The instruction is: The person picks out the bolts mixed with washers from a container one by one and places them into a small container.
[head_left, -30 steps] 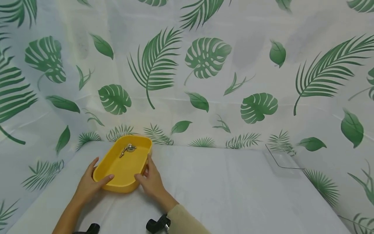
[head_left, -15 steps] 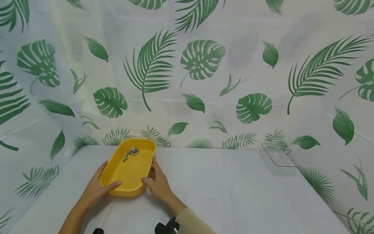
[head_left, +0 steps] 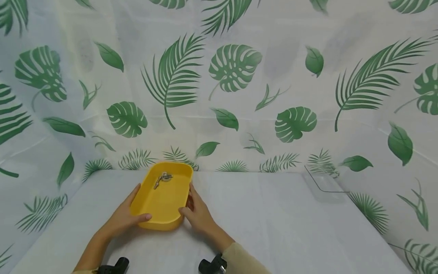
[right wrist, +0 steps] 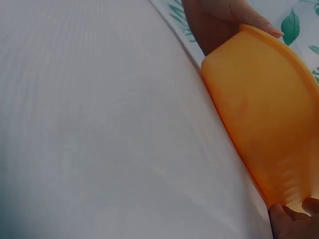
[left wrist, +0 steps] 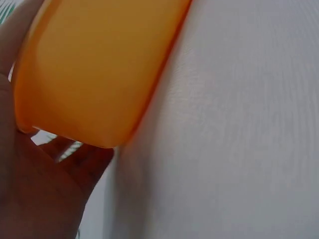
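Both hands hold a yellow tray [head_left: 165,205] with raised walls, left of the middle in the head view. My left hand [head_left: 119,219] grips its left side, thumb over the near rim. My right hand [head_left: 202,219] holds the right wall, with the thumb at the near right corner. Toward the tray's far end lies a small cluster of silver metal pieces [head_left: 163,179], too small to tell their kind. The left wrist view shows the tray's outer wall [left wrist: 94,74] above the left fingers [left wrist: 89,162]. Whether the tray touches the table cannot be told.
A white cloth covers the table [head_left: 267,228]. At its far right edge stands a clear, shallow box [head_left: 325,196] with a dark rim line. Behind the table hangs a white curtain [head_left: 246,121] printed with green leaves.
Both hands have carried the tray to the right, with the silver pieces still in it. The head view has turned slightly to the right as well.
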Action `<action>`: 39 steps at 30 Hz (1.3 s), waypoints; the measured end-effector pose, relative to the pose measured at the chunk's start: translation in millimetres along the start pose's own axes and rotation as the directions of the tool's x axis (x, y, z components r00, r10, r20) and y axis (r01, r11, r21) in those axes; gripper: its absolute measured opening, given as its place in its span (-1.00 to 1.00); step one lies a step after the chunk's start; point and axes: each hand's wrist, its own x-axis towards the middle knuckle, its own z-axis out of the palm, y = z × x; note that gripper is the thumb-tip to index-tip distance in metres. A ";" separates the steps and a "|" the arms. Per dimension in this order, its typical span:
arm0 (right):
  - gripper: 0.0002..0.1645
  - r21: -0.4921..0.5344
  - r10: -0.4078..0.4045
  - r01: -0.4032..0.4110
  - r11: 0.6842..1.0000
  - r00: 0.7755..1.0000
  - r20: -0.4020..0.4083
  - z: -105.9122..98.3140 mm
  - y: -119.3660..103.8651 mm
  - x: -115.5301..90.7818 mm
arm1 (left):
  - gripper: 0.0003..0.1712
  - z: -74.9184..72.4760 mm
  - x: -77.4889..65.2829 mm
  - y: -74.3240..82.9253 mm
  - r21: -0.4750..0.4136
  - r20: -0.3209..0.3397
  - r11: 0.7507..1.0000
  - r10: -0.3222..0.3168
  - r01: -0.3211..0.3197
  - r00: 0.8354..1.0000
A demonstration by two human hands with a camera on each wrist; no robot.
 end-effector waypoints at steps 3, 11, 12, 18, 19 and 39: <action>0.06 0.015 0.008 -0.008 1.000 1.000 -0.013 -6.0 2.9 -2.6 | 0.42 4.4 3.6 2.9 -0.028 0.028 1.000 0.013 -0.012 1.000; 0.03 0.031 0.043 -0.042 0.999 0.998 -0.037 -22.4 9.2 -4.2 | 0.48 15.0 12.8 15.9 -0.065 0.059 0.998 0.019 -0.015 0.998; 0.03 0.034 0.045 -0.044 0.998 0.998 -0.038 -25.5 9.2 -4.9 | 0.48 16.5 13.6 18.2 -0.073 0.060 0.997 0.022 -0.017 0.998; 0.07 0.075 0.062 -0.062 0.995 0.998 -0.009 -44.1 12.6 -11.3 | 0.54 24.0 16.1 32.8 -0.069 0.101 0.998 0.020 -0.013 0.995; 0.08 0.073 0.070 -0.069 0.995 0.998 -0.006 -47.2 13.7 -12.7 | 0.56 25.1 16.8 35.3 -0.058 0.111 0.998 0.020 -0.014 0.994; 0.08 0.071 0.171 -0.164 0.984 0.980 -0.105 -108.0 21.6 -26.1 | 0.58 77.0 40.2 72.3 -0.170 0.128 0.979 0.131 -0.108 0.983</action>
